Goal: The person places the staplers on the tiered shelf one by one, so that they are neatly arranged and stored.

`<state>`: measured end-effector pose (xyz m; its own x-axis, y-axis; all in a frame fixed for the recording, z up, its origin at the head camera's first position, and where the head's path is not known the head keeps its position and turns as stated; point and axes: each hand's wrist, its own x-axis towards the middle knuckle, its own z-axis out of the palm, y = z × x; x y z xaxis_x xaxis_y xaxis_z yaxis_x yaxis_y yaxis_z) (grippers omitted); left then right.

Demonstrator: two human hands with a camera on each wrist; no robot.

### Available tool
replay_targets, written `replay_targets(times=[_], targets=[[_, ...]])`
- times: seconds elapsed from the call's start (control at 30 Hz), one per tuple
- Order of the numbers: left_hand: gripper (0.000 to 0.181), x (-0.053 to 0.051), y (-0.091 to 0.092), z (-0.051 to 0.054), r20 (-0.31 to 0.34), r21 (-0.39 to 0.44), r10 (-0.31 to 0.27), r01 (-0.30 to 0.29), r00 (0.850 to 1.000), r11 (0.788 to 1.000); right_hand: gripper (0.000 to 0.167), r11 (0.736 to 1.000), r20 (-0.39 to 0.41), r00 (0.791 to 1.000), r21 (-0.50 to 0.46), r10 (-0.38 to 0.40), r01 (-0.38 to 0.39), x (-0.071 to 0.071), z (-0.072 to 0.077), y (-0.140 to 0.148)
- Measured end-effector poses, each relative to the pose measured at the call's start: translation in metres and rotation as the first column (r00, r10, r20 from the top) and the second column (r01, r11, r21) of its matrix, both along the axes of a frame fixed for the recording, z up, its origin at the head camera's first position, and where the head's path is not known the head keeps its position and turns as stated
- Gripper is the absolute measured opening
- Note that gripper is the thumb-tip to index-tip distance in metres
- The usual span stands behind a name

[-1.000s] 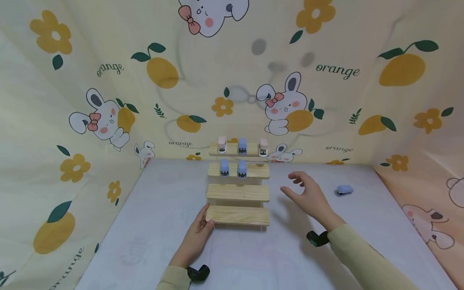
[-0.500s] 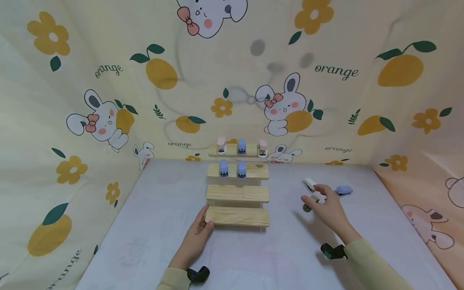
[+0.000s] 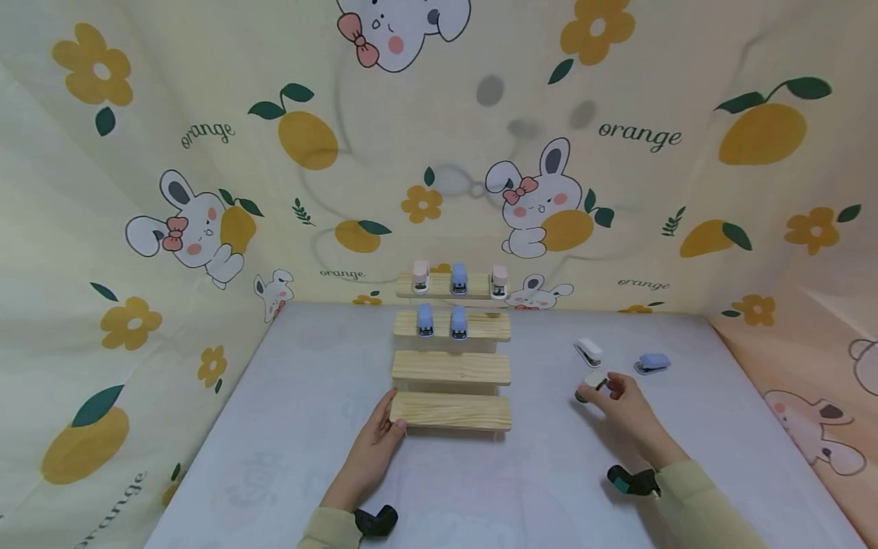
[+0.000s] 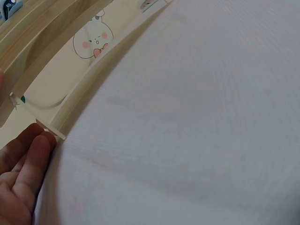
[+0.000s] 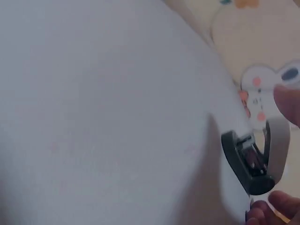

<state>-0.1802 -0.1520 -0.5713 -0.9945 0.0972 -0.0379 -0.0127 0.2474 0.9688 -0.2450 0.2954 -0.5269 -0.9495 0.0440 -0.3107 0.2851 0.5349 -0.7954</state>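
Note:
My left hand grips the left end of the bottom board of a stepped wooden display rack, thumb at its front edge. In the left wrist view, curled fingers lie by the rack's clear side support. My right hand pinches a mini stapler with a pale top and dark base. The right wrist view shows this stapler between thumb and fingers, its jaws spread. A white stapler and a blue stapler lie on the table beyond that hand.
The rack's top board carries a pink stapler, a blue stapler and another pink stapler. Two blue staplers stand on the board below. A patterned cloth backdrop rises behind the white table.
My right hand has moved right and nearer to me, uncovering the white stapler, and its fingers have closed on the pale-topped dark stapler. My left hand has stayed on the rack.

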Motion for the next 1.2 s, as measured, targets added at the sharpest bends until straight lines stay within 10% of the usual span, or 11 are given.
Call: replay_targets(times=[0.5,1.2], targets=[[0.064,0.0,0.0,-0.001,-0.025,0.04,-0.012,0.013,1.0,0.999,0.109,0.977,-0.09,0.99,0.174,-0.11,0.125,-0.006,-0.022,-0.013],[0.066,-0.001,0.0,-0.002,-0.022,0.026,-0.004,0.005,1.0,1.0,0.112,0.967,-0.099,0.983,0.189,-0.154,0.171,-0.003,-0.016,-0.023]])
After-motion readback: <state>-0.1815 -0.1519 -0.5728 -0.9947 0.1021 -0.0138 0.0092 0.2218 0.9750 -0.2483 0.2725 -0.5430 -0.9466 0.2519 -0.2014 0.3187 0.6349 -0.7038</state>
